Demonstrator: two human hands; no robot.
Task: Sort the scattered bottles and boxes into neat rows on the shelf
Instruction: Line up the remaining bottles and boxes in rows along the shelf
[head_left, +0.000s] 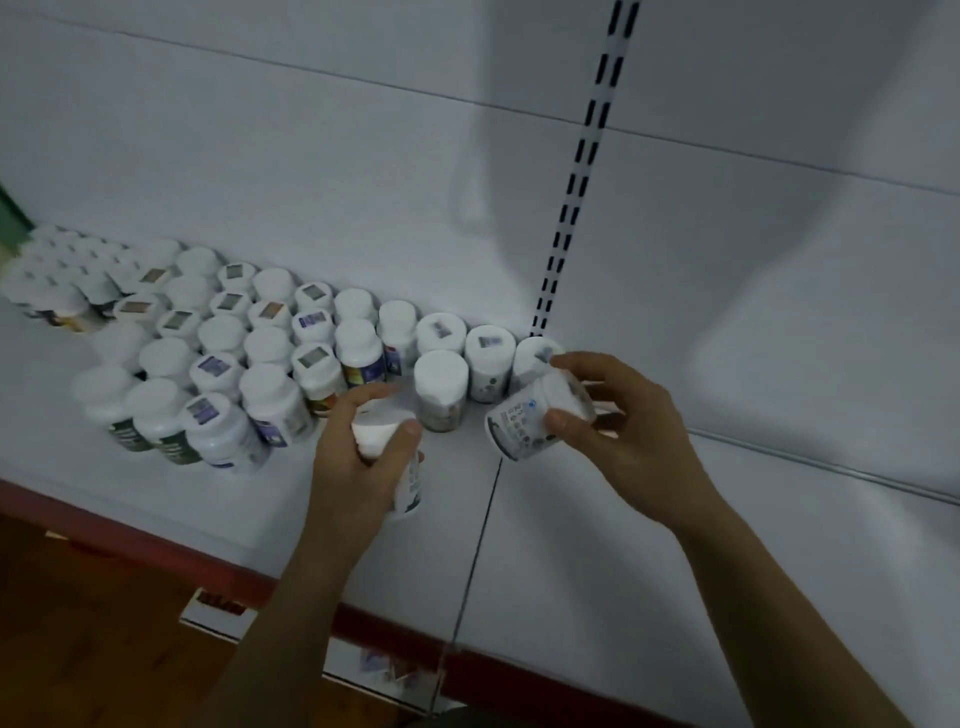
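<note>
Several white-capped bottles (270, 353) stand in rows on the white shelf (571, 545), running from the far left to the middle. My left hand (358, 462) grips the cap of an upright white bottle (410, 483) in front of the rows. My right hand (618, 421) holds a second white bottle (519, 421) tilted on its side just above the shelf, its printed label facing me. A lone bottle (440, 387) stands between my two hands.
A slotted upright rail (576, 176) runs up the white back wall behind my right hand. The shelf has a red front edge (156, 545). Below it lie a wooden floor and boxes (218, 613). A seam splits the shelf near the middle.
</note>
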